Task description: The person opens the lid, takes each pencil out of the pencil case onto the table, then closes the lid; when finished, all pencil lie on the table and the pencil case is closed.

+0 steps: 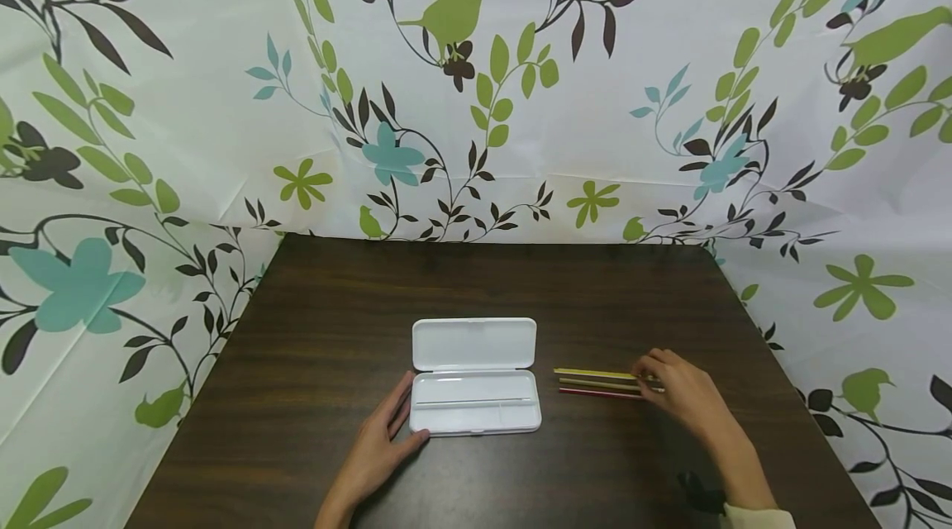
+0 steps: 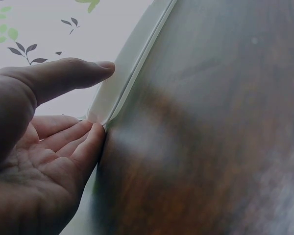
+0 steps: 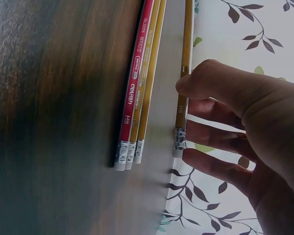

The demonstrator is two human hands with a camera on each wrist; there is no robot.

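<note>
A white pencil case (image 1: 476, 415) lies with its hinged lid (image 1: 473, 345) raised back, showing a long divider inside. My left hand (image 1: 374, 448) rests at the case's left end, fingertips against its side, thumb stretched toward the front corner. In the left wrist view, the thumb stands apart from the fingers. To the right of the case, my right hand (image 1: 686, 397) pinches a yellow pencil (image 3: 185, 54) near its eraser end, between thumb and fingers. Beside it lie a red pencil (image 3: 137, 73) and two yellow pencils (image 3: 148, 88), side by side with erasers toward the right.
The dark wood table (image 1: 357, 289) carries the case and pencils. A white cloth (image 1: 208, 132) printed with leaves, birds and flowers hangs behind the table and along both sides.
</note>
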